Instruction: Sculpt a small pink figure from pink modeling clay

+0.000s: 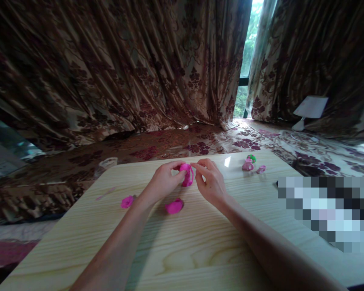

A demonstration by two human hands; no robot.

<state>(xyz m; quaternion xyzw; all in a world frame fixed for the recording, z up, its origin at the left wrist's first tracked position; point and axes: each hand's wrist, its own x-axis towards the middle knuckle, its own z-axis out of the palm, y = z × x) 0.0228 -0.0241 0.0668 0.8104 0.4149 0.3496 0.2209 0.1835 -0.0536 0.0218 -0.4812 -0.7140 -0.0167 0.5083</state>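
Pink clay cup was clasped in left grip; right grip was positioned beside looped handle, closure indeterminable. Loose clay lump was seen on bench.

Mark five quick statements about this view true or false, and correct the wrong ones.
1. The left hand holds a bright pink piece. True.
2. The right hand grips the green piece. False: the green piece is away from both hands, near the far right corner of the table.
3. A loose pink lump lies on the table, nearer the camera than the held piece. True.
4. The white lamp stands on the table. False: the white lamp stands on the patterned cloth beyond it.
5. The curtains are completely closed. False: a gap shows the window.
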